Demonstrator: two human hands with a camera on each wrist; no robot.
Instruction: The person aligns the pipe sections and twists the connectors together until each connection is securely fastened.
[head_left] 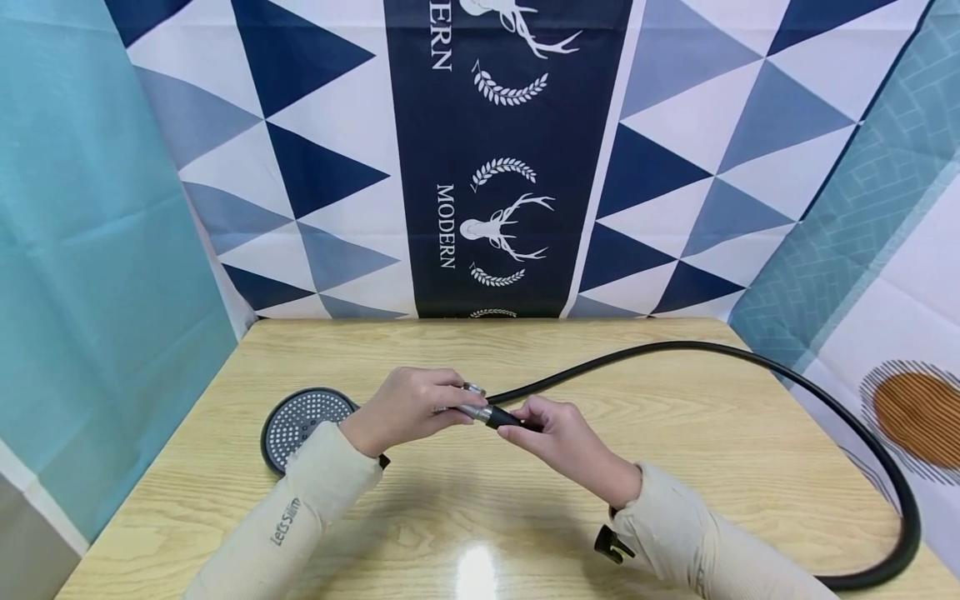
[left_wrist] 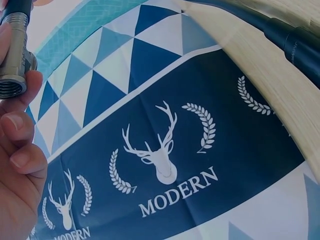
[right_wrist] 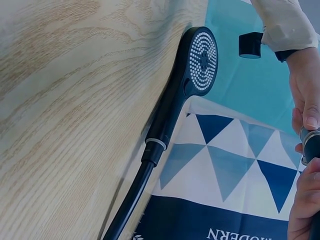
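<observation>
- Pale wood-grain table [head_left: 675, 408]: bears the rest, leaving both hands free.
- Long black flexible hose [head_left: 910, 517]: loops right, its slack presumably letting one end be lifted.
- Black round-faced shower head [head_left: 303, 425]: lies at the left, nozzles up, joined to the hose, seemingly parked aside.
- Right hand [head_left: 558, 433]: grips a black cylindrical connector [head_left: 501, 418], likely to align it.
- Left hand [head_left: 416, 404]: pinches a silver threaded metal fitting [head_left: 474, 412] between the hands, probably steadying it.
</observation>
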